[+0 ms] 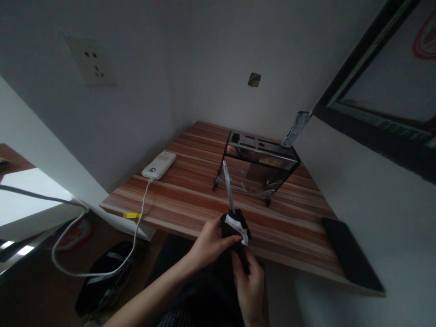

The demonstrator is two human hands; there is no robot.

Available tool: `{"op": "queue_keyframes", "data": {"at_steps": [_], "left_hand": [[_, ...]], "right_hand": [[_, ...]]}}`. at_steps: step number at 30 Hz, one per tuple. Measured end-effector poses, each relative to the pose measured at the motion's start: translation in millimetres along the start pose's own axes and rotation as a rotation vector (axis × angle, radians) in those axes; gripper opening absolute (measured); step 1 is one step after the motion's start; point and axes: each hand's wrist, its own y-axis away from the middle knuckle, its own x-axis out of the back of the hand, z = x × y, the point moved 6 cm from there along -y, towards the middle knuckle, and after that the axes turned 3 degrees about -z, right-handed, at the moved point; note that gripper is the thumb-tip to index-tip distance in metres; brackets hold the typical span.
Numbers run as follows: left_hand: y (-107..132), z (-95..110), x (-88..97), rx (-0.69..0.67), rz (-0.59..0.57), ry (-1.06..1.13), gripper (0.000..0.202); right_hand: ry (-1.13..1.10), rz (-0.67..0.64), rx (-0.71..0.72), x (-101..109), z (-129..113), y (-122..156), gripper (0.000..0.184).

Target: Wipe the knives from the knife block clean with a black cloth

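My left hand [211, 240] is closed on a small black bundle [240, 219] with a crumpled white patch on its upper side. It looks like cloth, but the dim light hides its kind. My left thumb lies across the white patch. Below, my right hand [249, 279] pinches the bundle's lower end between thumb and fingers. A slim silver stick [228, 184] rises from the bundle's far edge; I cannot tell whether it is fixed there or leans behind. Both hands are at the front edge of the striped wooden table [190, 195].
A black-framed rack [262, 156] stands on the table behind my hands. A white power bank [159, 165] trails a white cable [136, 231] over the left edge, near a yellow tag [132, 215]. A flat black slab [352, 254] lies right. A dark bag [102, 277] sits on the floor.
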Motion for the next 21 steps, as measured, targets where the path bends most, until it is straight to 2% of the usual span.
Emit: {"op": "queue_keyframes", "data": {"at_steps": [4,10,15,21], "left_hand": [[2,-1,-0.8,-0.007,0.018,-0.058,0.020],[2,-8,0.0,0.019,0.041,0.029,0.021],[-1,-5,7.7,0.041,0.095,0.092,0.027],[-9,6,24.3,0.027,0.138,0.111,0.027]], "right_hand": [[-0.007,-0.008,0.015,0,-3,2,0.036],[0.000,-0.014,0.046,3,-7,1,0.037],[0.010,-0.081,0.067,1,-8,-2,0.031],[0.028,-0.078,0.091,0,-2,2,0.029]]}}
